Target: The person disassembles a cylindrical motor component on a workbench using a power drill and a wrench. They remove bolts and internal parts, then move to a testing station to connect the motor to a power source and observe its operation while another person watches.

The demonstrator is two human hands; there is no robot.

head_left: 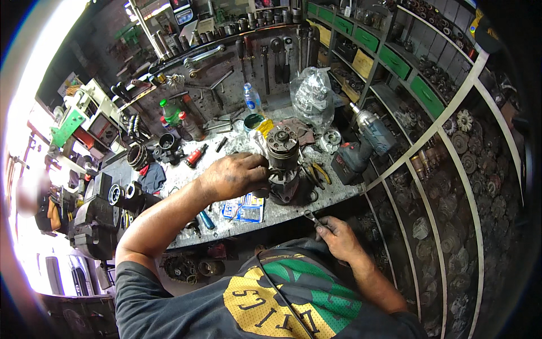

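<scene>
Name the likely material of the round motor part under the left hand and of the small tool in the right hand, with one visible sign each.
Round motor part: probably cast metal, dull grey and grimy. Small tool: seemingly steel, thin, dark, slightly shiny.

Cluttered workbench [282,213], motor part [282,164], cordless driver [361,144], bottles [252,99]

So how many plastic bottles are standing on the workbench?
3. A clear bottle with a blue label stands by the tool wall; a green bottle and a red-capped bottle stand together further left. Clutter may hide others.
</scene>
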